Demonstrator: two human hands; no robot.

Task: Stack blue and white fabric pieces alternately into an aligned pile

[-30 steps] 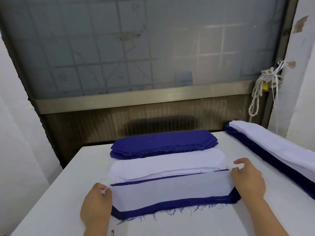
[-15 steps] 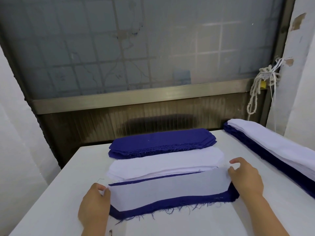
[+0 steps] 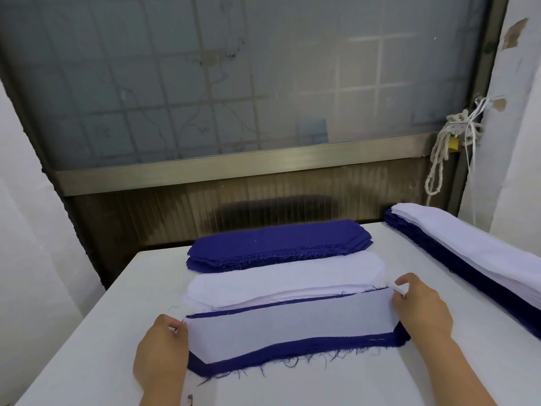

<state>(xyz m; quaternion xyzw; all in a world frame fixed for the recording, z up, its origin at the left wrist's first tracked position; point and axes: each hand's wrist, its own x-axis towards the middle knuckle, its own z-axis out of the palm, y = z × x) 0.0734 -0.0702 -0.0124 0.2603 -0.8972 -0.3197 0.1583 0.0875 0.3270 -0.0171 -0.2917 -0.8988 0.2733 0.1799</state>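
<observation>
Behind the white piece (image 3: 289,329) pinched by left hand (image 3: 162,351) and right hand (image 3: 421,310) lie white stack (image 3: 281,276) and blue stack (image 3: 275,243).

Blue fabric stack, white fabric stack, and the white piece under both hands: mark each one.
blue fabric stack (image 3: 278,240), head view, middle of its top face.
white fabric stack (image 3: 281,278), head view, middle of its top sheet.
white piece (image 3: 289,329), head view, its centre, between the hands.

A fabric piece (image 3: 289,328) is pinched at its ends between the left hand (image 3: 162,351) and the right hand (image 3: 421,310), laid on a wider piece (image 3: 292,351). Just behind the grip a stack (image 3: 281,278) is set, another stack (image 3: 275,244) behind it. Well right of the grip, a long pile (image 3: 468,256) is laid on the table (image 3: 322,385).
</observation>
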